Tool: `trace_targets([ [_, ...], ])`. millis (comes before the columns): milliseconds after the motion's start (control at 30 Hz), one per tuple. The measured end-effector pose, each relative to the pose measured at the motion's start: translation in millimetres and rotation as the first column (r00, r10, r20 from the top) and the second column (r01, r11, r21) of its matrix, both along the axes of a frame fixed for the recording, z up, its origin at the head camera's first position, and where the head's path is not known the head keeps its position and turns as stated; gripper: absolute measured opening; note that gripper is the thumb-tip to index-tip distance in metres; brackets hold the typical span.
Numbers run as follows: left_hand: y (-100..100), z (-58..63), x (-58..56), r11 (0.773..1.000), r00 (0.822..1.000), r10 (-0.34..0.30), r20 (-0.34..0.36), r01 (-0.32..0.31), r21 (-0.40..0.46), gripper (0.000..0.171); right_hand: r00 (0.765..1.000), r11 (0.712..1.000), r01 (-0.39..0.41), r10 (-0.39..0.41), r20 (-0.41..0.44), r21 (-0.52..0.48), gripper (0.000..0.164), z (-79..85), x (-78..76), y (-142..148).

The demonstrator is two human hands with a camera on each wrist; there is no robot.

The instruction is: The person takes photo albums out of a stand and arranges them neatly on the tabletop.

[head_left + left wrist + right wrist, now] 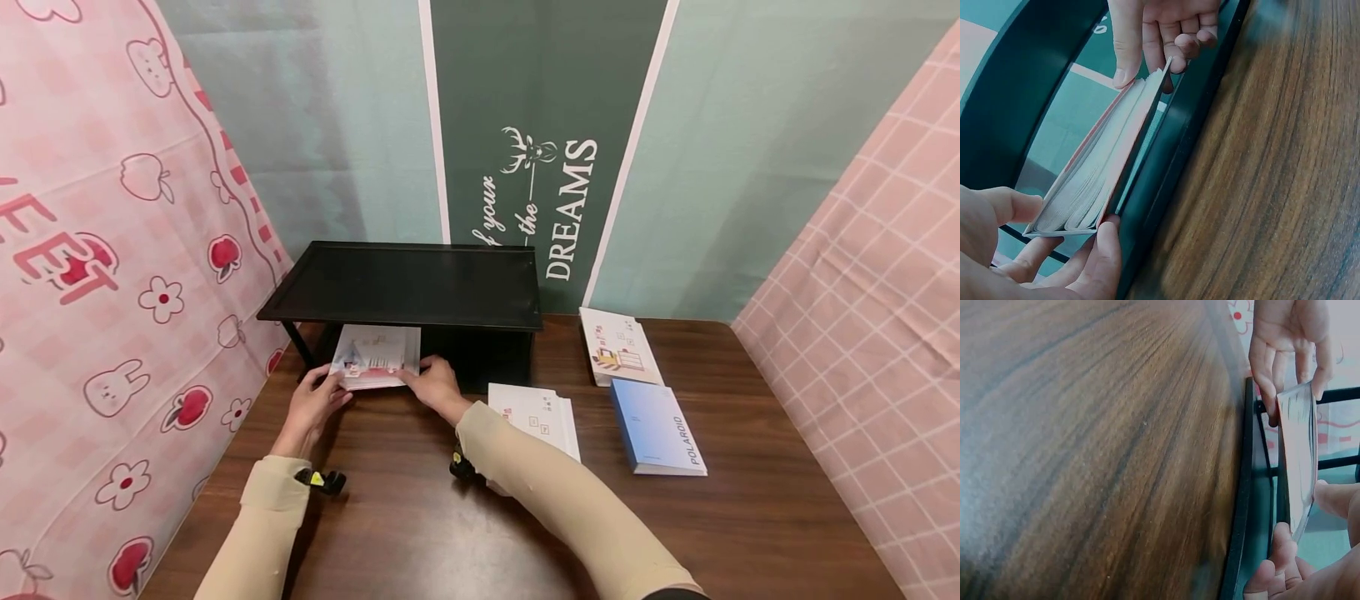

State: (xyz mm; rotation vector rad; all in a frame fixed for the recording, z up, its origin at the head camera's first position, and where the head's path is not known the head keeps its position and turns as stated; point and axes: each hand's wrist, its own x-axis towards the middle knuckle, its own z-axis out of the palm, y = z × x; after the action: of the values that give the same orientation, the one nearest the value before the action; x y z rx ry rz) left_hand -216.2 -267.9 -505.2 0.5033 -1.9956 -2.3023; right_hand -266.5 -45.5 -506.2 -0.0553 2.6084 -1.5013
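Both hands hold a small white photo album [375, 350] with a printed cover, level at the front opening of a black two-tier shelf [405, 283]. My left hand [311, 408] pinches its left end, and my right hand [438, 390] grips the right end. In the left wrist view, the page edges [1104, 150] show between the covers, with the left thumb on one cover and fingers under the other. The right wrist view shows the album [1297, 450] just above the shelf's lower tier, its far side overlapped by the upper tier in the head view.
Right of the shelf, a white album [536, 417] lies partly behind the right sleeve. Farther right are another white album [618, 346] and a blue POLAROID album [660, 427] in front of it. Patterned cloths hang around the wooden table [405, 517].
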Motion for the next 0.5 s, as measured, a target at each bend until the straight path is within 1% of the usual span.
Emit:
trace_targets([
  [267,-1,4.8,7.6,0.999,1.000,-0.022,0.011,0.022,-0.024,0.055,0.999,0.999,-0.021,0.022,-0.031,0.028,0.059,2.3,6.5,3],
  [500,0,5.5,11.3,0.997,0.999,-0.042,0.029,0.043,-0.059,0.056,0.999,0.999,-0.027,0.027,-0.025,0.031,0.059,2.1,11.4,4],
])
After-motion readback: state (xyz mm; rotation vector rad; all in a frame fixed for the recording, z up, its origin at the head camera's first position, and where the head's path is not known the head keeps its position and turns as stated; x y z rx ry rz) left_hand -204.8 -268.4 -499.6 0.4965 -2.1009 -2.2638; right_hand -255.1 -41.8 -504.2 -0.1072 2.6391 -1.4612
